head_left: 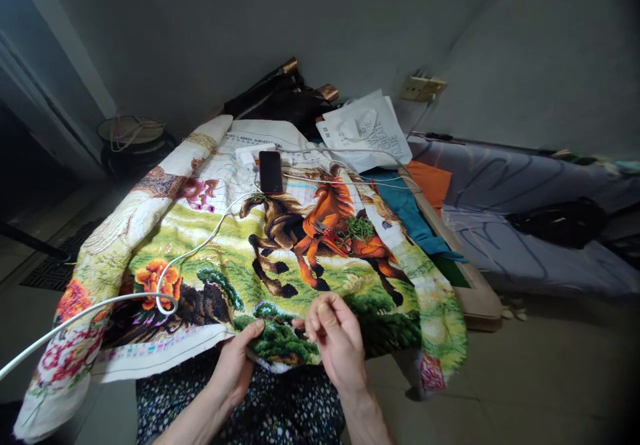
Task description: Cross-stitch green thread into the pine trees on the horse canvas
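A large cross-stitch cloth point(240, 265) with horses, flowers and green bushes spreads over my lap and the table, its two sides rolled up. My left hand point(237, 358) grips the near edge, thumb on top and the fingers hidden beneath. Just above the green bushes, my right hand point(335, 335) is closed in a pinch. Whatever sits between its fingertips is too small to make out. On the stitched red horse lie a bundle of green thread point(361, 229) and a pair of small scissors point(330, 233). Farther back a dark-screened phone point(271, 172) rests on the cloth.
A white cable point(210, 235) loops across the cloth from the left. White chargers point(255, 154) lie behind the phone. At the back are a white bag point(367, 132) and a dark bag point(280, 95). A teal cloth point(415, 215) lies right, near a covered sofa point(500, 232). A stool point(133, 132) stands left.
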### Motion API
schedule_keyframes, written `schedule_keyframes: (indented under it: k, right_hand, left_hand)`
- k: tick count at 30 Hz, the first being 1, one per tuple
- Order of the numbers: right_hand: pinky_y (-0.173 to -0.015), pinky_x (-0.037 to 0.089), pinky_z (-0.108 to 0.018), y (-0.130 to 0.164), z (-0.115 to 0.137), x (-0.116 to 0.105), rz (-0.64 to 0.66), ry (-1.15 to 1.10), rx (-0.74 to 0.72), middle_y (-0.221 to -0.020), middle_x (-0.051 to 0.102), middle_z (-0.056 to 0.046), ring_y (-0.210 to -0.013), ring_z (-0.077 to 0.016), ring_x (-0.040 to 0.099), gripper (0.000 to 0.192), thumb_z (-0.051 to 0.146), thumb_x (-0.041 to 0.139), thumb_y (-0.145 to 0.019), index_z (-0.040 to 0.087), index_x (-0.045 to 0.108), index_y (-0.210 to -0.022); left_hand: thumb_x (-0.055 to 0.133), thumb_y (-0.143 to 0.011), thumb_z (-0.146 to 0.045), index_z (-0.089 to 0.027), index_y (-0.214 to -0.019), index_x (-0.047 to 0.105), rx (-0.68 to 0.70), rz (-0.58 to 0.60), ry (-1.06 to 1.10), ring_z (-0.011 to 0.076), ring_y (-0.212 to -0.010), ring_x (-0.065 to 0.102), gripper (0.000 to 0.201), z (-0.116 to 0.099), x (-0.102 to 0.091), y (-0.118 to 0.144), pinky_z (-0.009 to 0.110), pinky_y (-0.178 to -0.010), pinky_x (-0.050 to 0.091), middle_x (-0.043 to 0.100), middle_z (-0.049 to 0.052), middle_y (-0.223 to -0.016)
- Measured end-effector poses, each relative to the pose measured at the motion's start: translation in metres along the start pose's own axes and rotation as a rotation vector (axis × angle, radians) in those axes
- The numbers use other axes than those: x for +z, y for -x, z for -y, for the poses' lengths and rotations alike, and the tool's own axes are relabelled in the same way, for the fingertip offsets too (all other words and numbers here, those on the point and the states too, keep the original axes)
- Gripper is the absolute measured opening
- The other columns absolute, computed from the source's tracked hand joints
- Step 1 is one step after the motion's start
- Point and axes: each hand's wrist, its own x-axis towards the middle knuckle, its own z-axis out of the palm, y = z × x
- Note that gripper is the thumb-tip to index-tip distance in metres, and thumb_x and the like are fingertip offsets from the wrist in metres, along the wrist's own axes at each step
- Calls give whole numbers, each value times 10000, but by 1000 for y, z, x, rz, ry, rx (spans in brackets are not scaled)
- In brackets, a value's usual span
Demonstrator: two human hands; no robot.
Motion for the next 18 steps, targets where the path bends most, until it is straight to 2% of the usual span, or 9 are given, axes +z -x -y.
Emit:
schedule_keyframes:
  k: [2,4,6,8,18]
  right_hand:
    - [-546,428,-209,9,-10,-1,58,174,103,-585,421,43,-479,-53,429,280,392,527,-915,135,436,-849]
    - [-438,341,-177,17,-22,0,113,337,212,-569,452,31,-435,-56,411,314,428,495,-916,119,466,-867]
    - [-411,304,-173,24,-31,3,129,475,245,-579,481,14,-426,-55,398,319,415,463,-917,100,507,-890]
    - [-420,317,-179,27,-36,6,103,580,224,-586,505,-1,-433,-63,417,314,381,452,-907,82,547,-910]
    - [-383,300,-184,27,-41,11,62,651,200,-550,520,-18,-385,-68,400,372,387,444,-886,56,606,-934]
  left_hand:
    - [827,-552,-270,-57,-759,682,7,12,-13,166,-772,576,331,2,-2,-2,303,-786,460,650,76,-829]
    - [812,-580,-290,-77,-726,665,12,35,-30,156,-710,554,298,3,-4,-4,302,-714,451,628,58,-765]
    - [818,-567,-284,-88,-696,650,22,24,-24,147,-679,539,289,3,-5,-5,291,-676,437,606,41,-720]
    - [835,-530,-262,-86,-696,652,31,-5,-1,141,-696,543,303,3,-4,-5,277,-691,435,607,36,-725]
    - [829,-543,-257,-76,-720,667,23,-6,-9,158,-739,559,301,2,-2,-3,291,-735,437,624,57,-771]
